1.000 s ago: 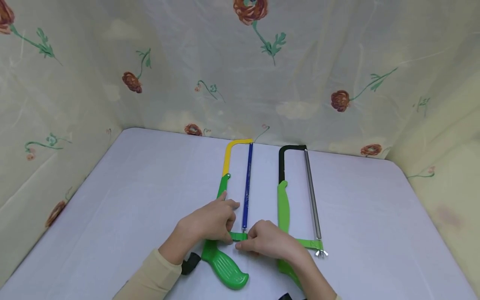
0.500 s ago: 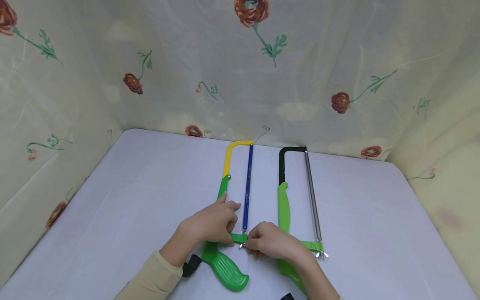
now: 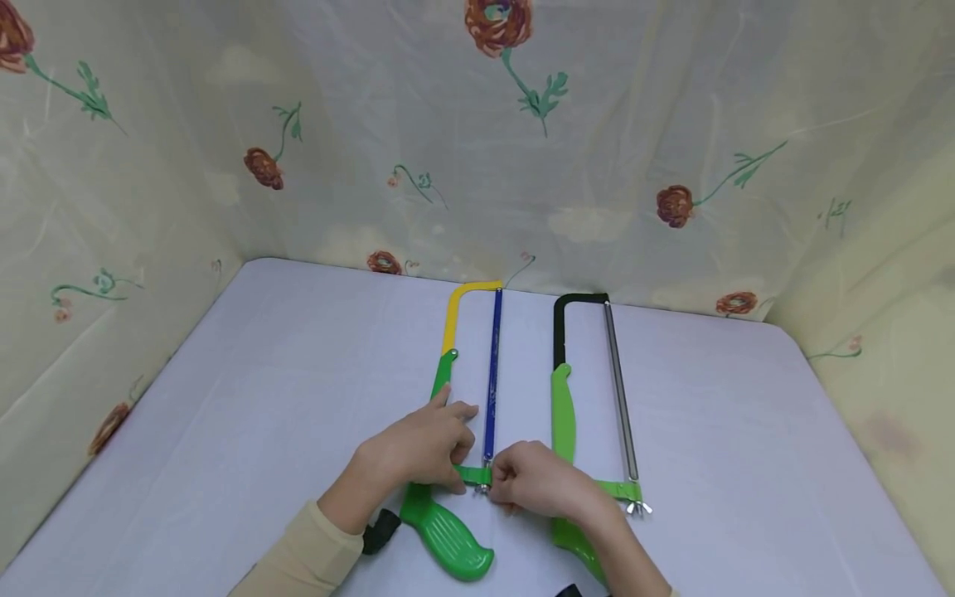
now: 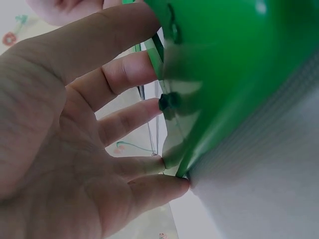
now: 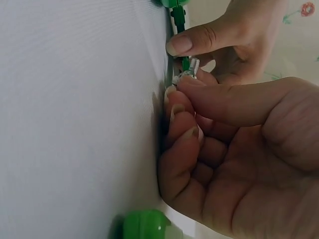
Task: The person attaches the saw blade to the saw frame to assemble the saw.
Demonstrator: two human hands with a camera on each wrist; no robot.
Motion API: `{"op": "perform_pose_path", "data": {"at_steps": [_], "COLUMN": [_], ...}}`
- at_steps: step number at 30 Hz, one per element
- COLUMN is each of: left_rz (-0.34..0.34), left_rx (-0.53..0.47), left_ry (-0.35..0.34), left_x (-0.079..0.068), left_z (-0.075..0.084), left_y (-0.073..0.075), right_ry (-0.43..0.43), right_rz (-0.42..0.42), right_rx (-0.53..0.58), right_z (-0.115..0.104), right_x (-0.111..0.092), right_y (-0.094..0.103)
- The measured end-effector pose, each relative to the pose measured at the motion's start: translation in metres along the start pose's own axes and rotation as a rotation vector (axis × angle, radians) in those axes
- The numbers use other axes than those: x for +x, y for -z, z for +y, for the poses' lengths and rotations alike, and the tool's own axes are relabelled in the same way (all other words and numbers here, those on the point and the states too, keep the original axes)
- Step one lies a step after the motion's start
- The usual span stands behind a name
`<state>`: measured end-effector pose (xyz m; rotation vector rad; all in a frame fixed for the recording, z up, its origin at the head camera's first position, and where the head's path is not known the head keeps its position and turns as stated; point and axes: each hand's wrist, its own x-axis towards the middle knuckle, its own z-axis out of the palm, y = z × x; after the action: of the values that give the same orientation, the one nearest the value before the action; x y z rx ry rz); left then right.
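Two hacksaws lie side by side on the white-covered table. The left hacksaw [image 3: 451, 535] has a dark green handle, a yellow front frame and a blue blade [image 3: 492, 373]. My left hand [image 3: 418, 439] holds this saw's green frame, its thumb by the short end bracket [image 3: 473, 475]. In the left wrist view its fingertips meet the green frame's edge. My right hand [image 3: 540, 477] pinches a small metal wing nut [image 5: 192, 69] at the bracket's end between thumb and curled fingers; the fingers partly cover it.
The second hacksaw [image 3: 564, 414], light green and black with a grey blade [image 3: 622, 390], lies to the right, its handle partly under my right forearm. Its own wing nut [image 3: 639, 507] shows. Flower-printed cloth [image 3: 597, 149] rises behind and beside the table [image 3: 298, 348].
My right thumb has drawn in from its outstretched position, and the wing nut has come into sight beside my fingers. My left hand and both saws stay in place.
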<state>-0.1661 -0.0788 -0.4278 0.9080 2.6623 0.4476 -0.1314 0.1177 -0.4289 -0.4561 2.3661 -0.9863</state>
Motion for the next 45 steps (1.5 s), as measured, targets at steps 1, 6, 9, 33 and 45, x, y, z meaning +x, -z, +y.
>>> {"op": "perform_pose_path", "data": {"at_steps": [1, 6, 9, 33, 45], "left_rz": [0.000, -0.003, -0.005, 0.002, 0.006], "left_rx": [0.001, 0.008, 0.009, 0.009, 0.017], "left_ry": [0.001, 0.004, 0.008, 0.012, -0.002], "left_x": [0.0001, 0.0007, 0.0012, 0.0015, 0.0012], "left_z": [0.0000, 0.0000, -0.0001, 0.0009, 0.0011], "left_y": [-0.0001, -0.0005, -0.0008, -0.0016, -0.0011], "right_ry": [-0.001, -0.021, -0.039, -0.011, -0.022], "right_rz": [0.007, 0.033, 0.033, -0.030, -0.005], "right_rx": [-0.011, -0.030, -0.023, -0.001, 0.005], "right_z": [-0.0006, -0.0021, -0.0011, 0.0013, -0.0011], "right_x": [0.0000, 0.0008, 0.0014, 0.0000, 0.0013], "right_y": [-0.0006, -0.0027, -0.0032, 0.0006, -0.0003]}}
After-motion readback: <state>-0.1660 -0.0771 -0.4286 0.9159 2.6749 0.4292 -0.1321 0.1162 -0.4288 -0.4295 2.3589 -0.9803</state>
